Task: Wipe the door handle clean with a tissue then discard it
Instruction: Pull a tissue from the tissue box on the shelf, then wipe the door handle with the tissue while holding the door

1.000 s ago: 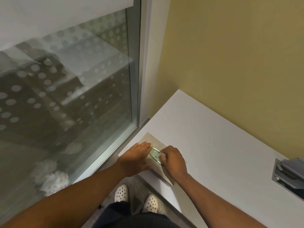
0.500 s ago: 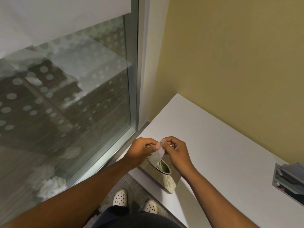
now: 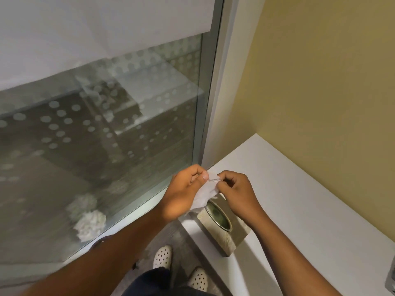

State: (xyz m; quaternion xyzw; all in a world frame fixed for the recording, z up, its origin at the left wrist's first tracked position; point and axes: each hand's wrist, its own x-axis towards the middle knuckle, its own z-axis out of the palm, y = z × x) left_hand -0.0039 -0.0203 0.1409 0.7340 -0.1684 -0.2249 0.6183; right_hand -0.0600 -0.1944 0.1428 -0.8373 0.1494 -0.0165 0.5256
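A white tissue [image 3: 205,192] hangs between both hands above a beige tissue box [image 3: 226,233] with an oval metal-rimmed opening. My left hand [image 3: 183,193] pinches the tissue's top edge from the left. My right hand [image 3: 237,192] pinches the same edge from the right. The tissue's lower end reaches down to the box opening. The box stands at the near corner of a white counter [image 3: 299,206]. No door handle is in view.
A glass panel [image 3: 96,135] with a dotted frosted pattern and a metal frame [image 3: 205,107] fills the left. A yellow wall [image 3: 320,82] rises behind the counter. My white perforated shoes [image 3: 162,256] stand on grey carpet below. A grey object sits at the right edge.
Both hands went from pressing on the box opening to lifting a tissue out of it. The tissue now hangs higher above the box.
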